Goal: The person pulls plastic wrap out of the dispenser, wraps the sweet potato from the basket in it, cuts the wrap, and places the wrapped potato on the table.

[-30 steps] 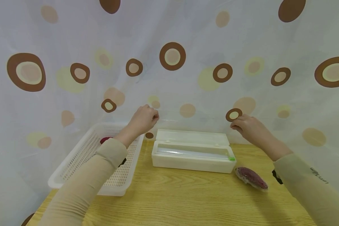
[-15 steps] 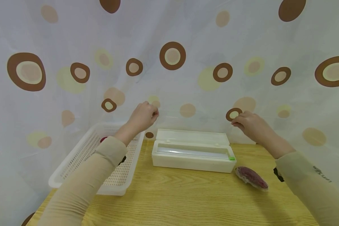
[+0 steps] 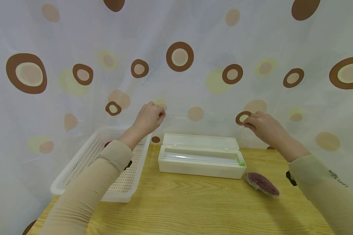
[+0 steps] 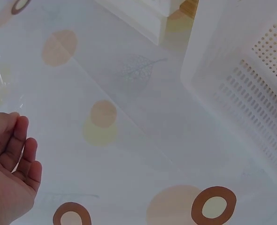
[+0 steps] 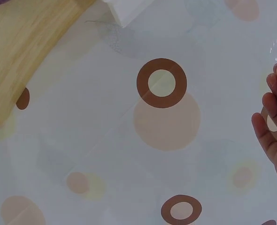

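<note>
Thumb and fingertips of my left hand (image 3: 148, 118) pinch one edge of clear cling film. Its glints show by the fingertips in the left wrist view. My right hand (image 3: 266, 128) pinches the film (image 5: 275, 48) on the other side. The film is nearly invisible between the raised hands, which are apart and above a white cling film box (image 3: 201, 171). That box stands with its lid (image 3: 200, 140) tipped back, a shiny roll (image 3: 200, 158) inside and a green slider (image 3: 241, 164) at its right end.
A purplish item in clear wrap (image 3: 262, 184) lies on the wooden table (image 3: 188, 209), right of the box. A white perforated basket (image 3: 58, 188), partly behind my left arm, holds a dark red item (image 3: 107, 144). Behind hangs a spotted curtain (image 3: 194, 88).
Both hands have risen slightly, still pinching the film, and the right hand has drifted a little to the right. The box, basket and wrapped item stay put.
</note>
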Demonstrator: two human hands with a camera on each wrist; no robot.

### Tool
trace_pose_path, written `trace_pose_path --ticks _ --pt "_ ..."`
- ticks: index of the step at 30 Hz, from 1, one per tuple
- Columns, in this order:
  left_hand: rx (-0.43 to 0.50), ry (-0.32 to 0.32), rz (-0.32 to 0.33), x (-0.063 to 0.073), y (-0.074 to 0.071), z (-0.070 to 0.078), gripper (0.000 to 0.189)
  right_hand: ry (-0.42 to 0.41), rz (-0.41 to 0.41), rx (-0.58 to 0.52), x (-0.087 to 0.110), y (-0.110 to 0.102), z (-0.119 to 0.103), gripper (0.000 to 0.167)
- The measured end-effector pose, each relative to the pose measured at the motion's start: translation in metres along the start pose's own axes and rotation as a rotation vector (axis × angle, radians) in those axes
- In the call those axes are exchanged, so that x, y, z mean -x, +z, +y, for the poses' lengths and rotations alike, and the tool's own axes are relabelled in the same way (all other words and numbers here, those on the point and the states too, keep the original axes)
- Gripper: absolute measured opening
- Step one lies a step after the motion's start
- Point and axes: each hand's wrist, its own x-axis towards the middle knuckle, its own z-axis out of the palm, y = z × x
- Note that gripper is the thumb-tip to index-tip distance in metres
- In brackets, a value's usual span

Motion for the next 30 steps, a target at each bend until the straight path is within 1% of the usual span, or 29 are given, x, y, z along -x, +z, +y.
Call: trace_pose_path --ticks 12,18,23,30 --pt "-0.001 0.023 0.088 0.000 -0.002 -0.001 0.008 0.007 0.030 0.006 -0.004 -0.007 -0.002 0.014" --pt "-0.004 0.017 0.104 -0.002 -0.004 0.000 0.009 0.018 0.033 0.013 -0.005 -0.009 0.000 0.016" --pt "-0.007 0.017 0.108 -0.003 -0.007 0.000 0.009 0.032 0.051 0.021 -0.007 -0.011 0.001 0.015" --pt "-0.010 0.020 0.121 -0.006 -0.010 0.000 0.010 0.029 0.083 0.028 -0.011 -0.015 0.002 0.016"
